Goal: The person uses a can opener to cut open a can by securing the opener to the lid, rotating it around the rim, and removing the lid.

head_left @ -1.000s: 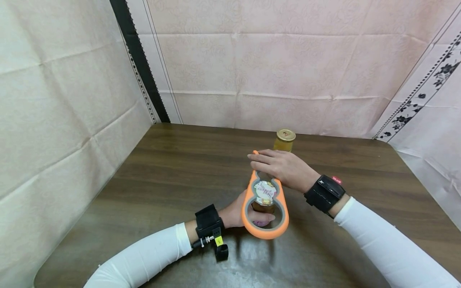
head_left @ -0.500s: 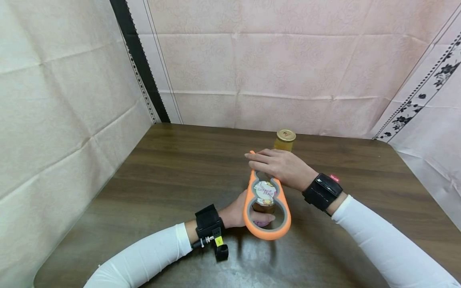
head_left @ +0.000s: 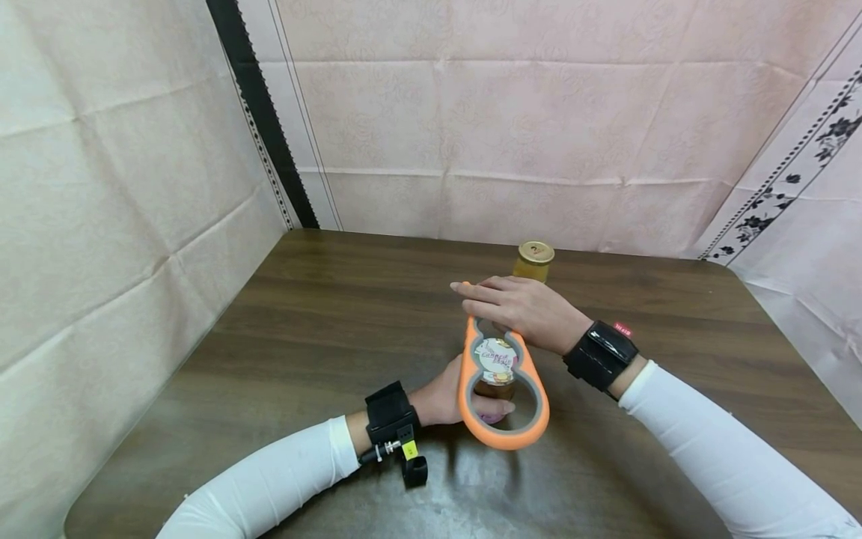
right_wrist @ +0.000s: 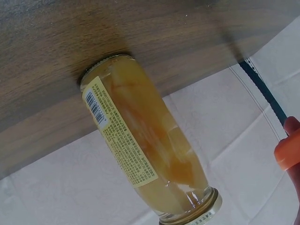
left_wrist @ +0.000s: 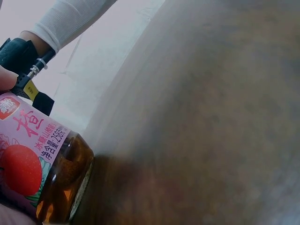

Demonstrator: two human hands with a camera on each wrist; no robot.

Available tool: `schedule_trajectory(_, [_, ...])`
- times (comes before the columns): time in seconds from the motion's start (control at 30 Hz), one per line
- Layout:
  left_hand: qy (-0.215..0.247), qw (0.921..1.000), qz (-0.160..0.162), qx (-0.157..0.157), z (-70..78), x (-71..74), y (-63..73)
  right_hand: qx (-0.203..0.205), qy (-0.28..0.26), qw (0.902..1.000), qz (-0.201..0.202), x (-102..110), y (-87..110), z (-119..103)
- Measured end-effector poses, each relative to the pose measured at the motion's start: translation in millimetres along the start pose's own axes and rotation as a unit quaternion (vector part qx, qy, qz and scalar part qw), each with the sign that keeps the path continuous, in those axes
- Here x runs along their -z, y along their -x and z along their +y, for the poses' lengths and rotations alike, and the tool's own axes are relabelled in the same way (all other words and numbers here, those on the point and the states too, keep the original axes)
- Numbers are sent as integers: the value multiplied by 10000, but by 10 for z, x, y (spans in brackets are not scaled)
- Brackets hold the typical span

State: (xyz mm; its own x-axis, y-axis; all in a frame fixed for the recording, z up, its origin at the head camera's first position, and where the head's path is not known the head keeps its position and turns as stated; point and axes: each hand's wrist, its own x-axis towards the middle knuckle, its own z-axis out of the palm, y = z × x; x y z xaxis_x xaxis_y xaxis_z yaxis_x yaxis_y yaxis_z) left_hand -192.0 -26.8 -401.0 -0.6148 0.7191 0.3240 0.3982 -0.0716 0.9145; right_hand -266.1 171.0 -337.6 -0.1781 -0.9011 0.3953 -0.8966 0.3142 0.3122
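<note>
Brown table (head_left: 350, 322) backed by pale cloth (head_left: 539, 127). Near table's middle, pink-labelled jar (left_wrist: 37, 154) gripped by left hand (head_left: 441, 397); lid (head_left: 496, 355) ringed by orange opener (head_left: 506, 442), its far end held by right hand (head_left: 521, 307), fingers laid across. Jar best kept firmly braced, opener level, pull smooth.

An orange, grey-lined opener (head_left: 505, 440) with rounded openings frames the printed lid (head_left: 497, 359) of an upright, pink-labelled jar (left_wrist: 29, 154) with amber contents, well in from the far edge of the table (head_left: 337, 322).
</note>
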Motion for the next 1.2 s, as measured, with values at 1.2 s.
schedule_trajectory(1.2, [-261,9997,-30,1,59,16,9,320,86,9994,-44,-18,-74,38])
